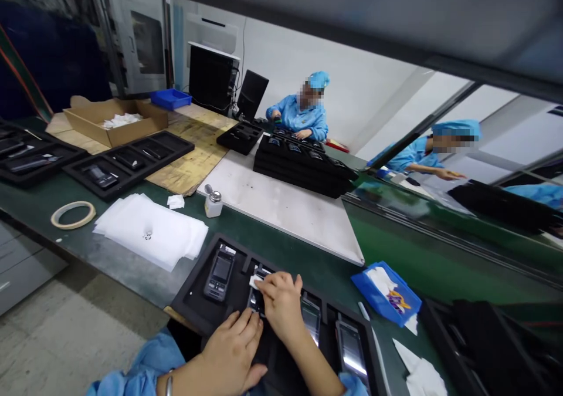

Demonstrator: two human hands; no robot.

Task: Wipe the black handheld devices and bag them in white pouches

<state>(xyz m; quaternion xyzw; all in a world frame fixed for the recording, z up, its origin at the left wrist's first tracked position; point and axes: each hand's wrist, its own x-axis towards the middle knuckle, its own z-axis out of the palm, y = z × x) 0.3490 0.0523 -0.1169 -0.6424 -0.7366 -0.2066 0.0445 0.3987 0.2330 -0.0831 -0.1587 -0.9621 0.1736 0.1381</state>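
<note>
A black foam tray (197,308) lies before me with several handheld devices in its slots. At its left end sits one device (220,273). My right hand (281,302) pinches a small white cloth (255,280) against the screen of the second device (255,300). Fingers spread, my left hand (235,349) rests at the lower end of that same device. Right of my right hand are a third device (311,317) and a fourth (352,349), both face up. My right hand and forearm partly cover the tray's middle.
White sheets (152,229), a tape roll (73,215) and a pump bottle (213,203) lie beyond the tray. A blue bin (387,293) sits right. Stacked black trays (303,167) stand farther back. Two people in blue (297,114) (417,152) work across the bench.
</note>
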